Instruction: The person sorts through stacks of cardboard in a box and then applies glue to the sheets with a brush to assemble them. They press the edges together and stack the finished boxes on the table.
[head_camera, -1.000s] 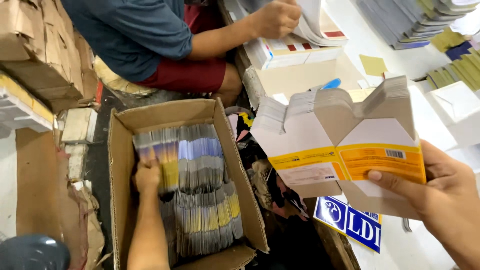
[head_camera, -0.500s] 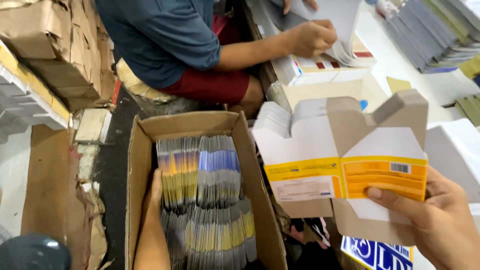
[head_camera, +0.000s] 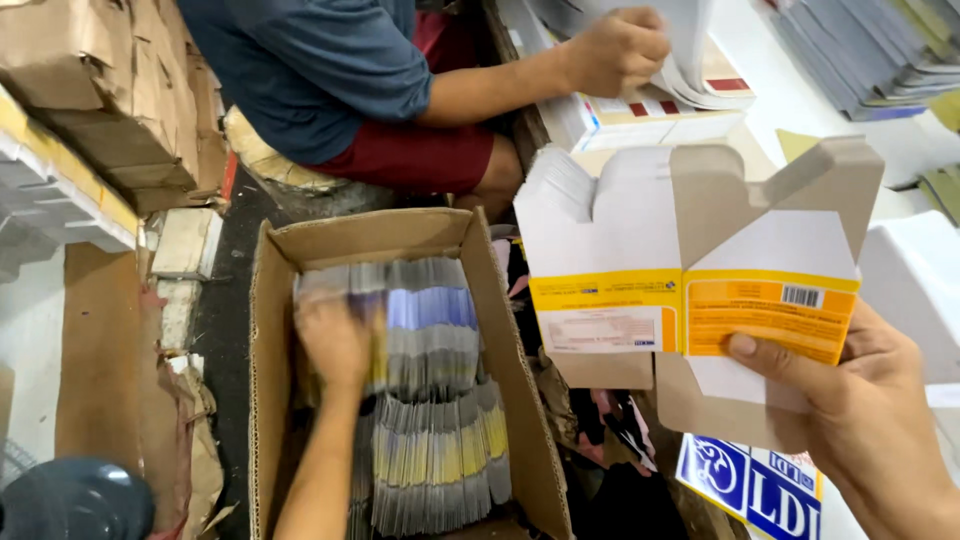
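— Where do we have our hands?

— Our left hand (head_camera: 335, 340) is down inside the cardboard box (head_camera: 500, 330) on the floor, lying on the packed stacks of flat cartons (head_camera: 430, 400); it is blurred, so we cannot tell its grip; our right hand (head_camera: 850, 400) pinches a fanned bundle of flat white-and-yellow cartons (head_camera: 690, 260), upright, beside the box.

— And nearby?

— Another person's hand (head_camera: 615, 50) presses sheets (head_camera: 700, 70) on the bench (head_camera: 790, 100).
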